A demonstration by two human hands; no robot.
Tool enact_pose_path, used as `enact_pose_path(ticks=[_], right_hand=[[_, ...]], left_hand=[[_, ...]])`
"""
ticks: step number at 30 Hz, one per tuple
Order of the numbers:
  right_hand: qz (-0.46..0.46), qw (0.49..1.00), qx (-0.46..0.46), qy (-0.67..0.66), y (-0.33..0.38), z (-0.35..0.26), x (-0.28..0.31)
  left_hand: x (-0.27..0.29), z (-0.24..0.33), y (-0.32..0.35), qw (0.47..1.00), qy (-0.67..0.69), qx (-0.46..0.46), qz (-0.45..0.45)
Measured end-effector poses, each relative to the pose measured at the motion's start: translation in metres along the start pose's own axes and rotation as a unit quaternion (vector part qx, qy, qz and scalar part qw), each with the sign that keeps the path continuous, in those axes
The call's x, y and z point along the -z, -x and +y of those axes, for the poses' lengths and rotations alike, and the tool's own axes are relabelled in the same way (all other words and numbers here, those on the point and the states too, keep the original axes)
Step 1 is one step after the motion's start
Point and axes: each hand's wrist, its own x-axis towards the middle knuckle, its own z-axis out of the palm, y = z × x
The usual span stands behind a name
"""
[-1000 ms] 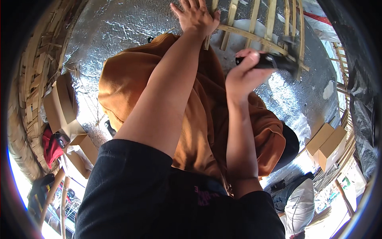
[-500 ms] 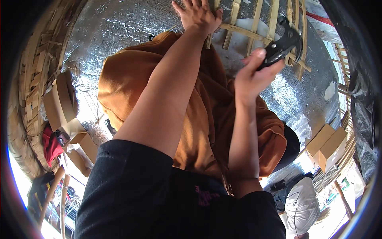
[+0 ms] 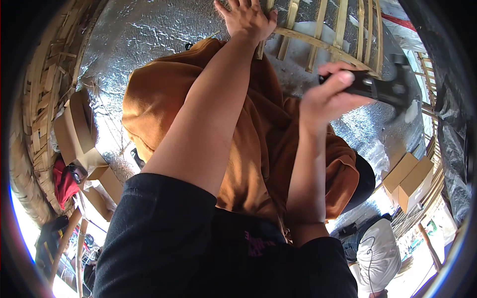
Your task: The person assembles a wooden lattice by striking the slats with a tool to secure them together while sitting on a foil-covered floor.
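Gripping a black tool (image 3: 382, 89) in the right hand (image 3: 325, 97), fingers wrapped tight on its handle, just right of the orange cloth (image 3: 164, 99). Left hand (image 3: 246, 19) spread open, pressing a bamboo slat (image 3: 318, 42) above the cloth. Cardboard boxes (image 3: 410, 181) lower right of it.

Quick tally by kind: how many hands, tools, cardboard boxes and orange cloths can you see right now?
Bare hands: 2, left hand on the bamboo slat frame, right hand gripping the tool
Dark metal hammer-like tool: 1
Brown cardboard boxes: 4 clearly seen, two at left, two at right
Orange cloth: 1
Total: 8
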Motion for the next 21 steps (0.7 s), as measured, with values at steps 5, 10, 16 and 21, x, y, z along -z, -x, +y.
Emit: enact_pose_path(ticks=[5, 10, 16, 21], right_hand=[[-0.338, 0.775, -0.208, 0.492, 0.037, 0.026, 0.032], [-0.223, 0.902, -0.202, 0.31, 0.011, -0.013, 0.002], [-0.042, 0.994, -0.072, 0.066, 0.036, 0.014, 0.003], [-0.262, 0.879, -0.147, 0.37, 0.052, 0.029, 0.016]], left_hand=[[-0.002, 0.0, 0.002, 1.0, -0.008, -0.01, 0.007], [-0.001, -0.001, -0.002, 1.0, -0.013, 0.0, 0.029], [0.001, -0.001, 0.005, 0.999, -0.011, -0.002, 0.034], [0.001, -0.004, -0.003, 1.0, -0.003, -0.001, -0.005]])
